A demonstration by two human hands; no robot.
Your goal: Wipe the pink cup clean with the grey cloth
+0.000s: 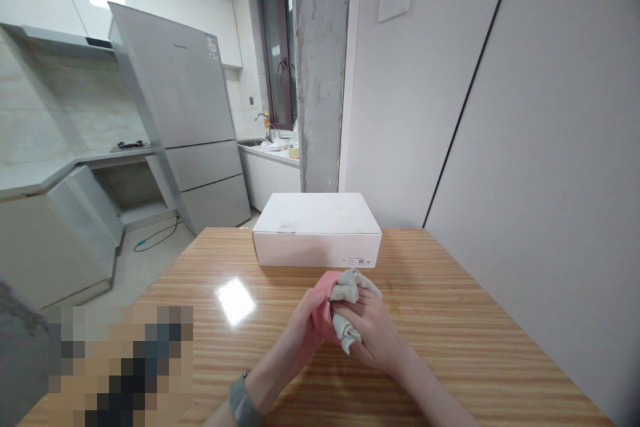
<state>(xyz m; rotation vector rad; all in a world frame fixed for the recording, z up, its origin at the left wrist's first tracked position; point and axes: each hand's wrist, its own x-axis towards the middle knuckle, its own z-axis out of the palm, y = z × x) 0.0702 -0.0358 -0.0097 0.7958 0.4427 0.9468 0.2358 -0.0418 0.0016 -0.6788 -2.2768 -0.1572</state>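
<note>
I am seeing a wide grey band (244, 401) circling the left forearm (267, 373) near the wrist. Its surface is looking smooth and plain, with a faint greenish cast, and its edges are running straight and parallel like those of a flat strap. A small dark piece (245, 374) is showing at the band's upper edge; from here I am not making out whether it is forming a buckle or a button. The left hand (303, 317) and the right hand (376, 332) are going bare, and the right forearm (430, 383) is likewise showing bare, narrowing evenly toward its wrist.
</note>
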